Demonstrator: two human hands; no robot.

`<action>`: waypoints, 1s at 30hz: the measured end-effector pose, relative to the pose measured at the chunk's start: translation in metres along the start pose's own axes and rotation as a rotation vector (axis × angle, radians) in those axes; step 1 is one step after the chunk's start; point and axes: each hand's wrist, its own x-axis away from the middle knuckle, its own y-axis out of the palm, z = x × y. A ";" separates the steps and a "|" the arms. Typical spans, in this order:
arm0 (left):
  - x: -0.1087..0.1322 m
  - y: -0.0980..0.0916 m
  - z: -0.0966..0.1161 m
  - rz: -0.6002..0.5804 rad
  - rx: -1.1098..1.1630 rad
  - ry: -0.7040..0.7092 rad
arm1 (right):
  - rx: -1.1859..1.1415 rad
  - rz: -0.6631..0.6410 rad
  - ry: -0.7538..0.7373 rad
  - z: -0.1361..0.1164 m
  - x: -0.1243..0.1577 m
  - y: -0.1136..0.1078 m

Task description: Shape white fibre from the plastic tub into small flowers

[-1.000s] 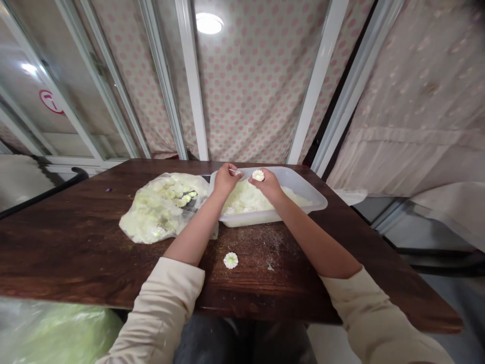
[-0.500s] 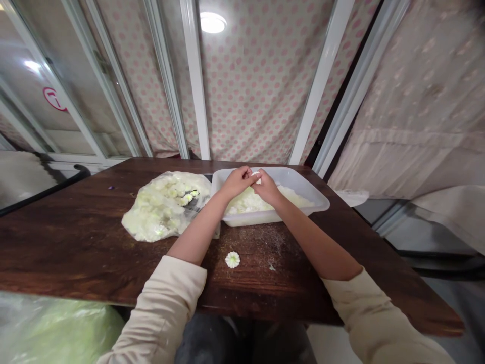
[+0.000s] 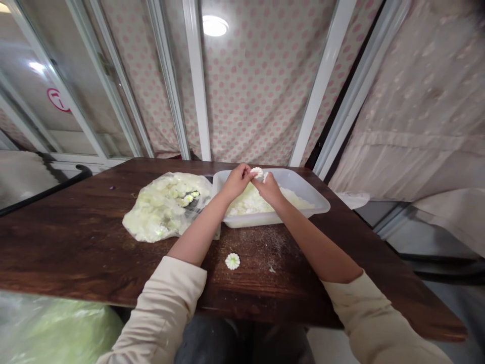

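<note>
Both grips pinched, left hand (image 3: 237, 182) and right hand (image 3: 270, 189) held a white piece (image 3: 258, 173) over a plastic tub (image 3: 317, 203) of white paste (image 3: 261, 202). Bagged florets (image 3: 162, 207) lay beside it on the tabletop (image 3: 68, 242); one floret (image 3: 232, 261) sat apart.
</note>
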 end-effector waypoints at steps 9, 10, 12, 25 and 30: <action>0.000 0.001 -0.003 0.008 0.103 -0.012 | -0.286 -0.007 0.178 -0.011 -0.006 -0.007; 0.000 0.001 -0.002 0.009 0.097 0.013 | -0.384 -0.110 0.239 -0.014 -0.007 -0.009; 0.000 0.000 -0.001 0.007 0.071 0.067 | -0.529 -0.260 0.345 -0.019 -0.006 -0.012; 0.000 0.000 0.003 -0.249 0.431 -0.348 | -0.520 -0.306 0.059 -0.010 0.000 -0.003; 0.006 0.003 0.006 -0.364 0.398 -0.241 | -0.449 -0.318 0.017 -0.011 0.001 -0.003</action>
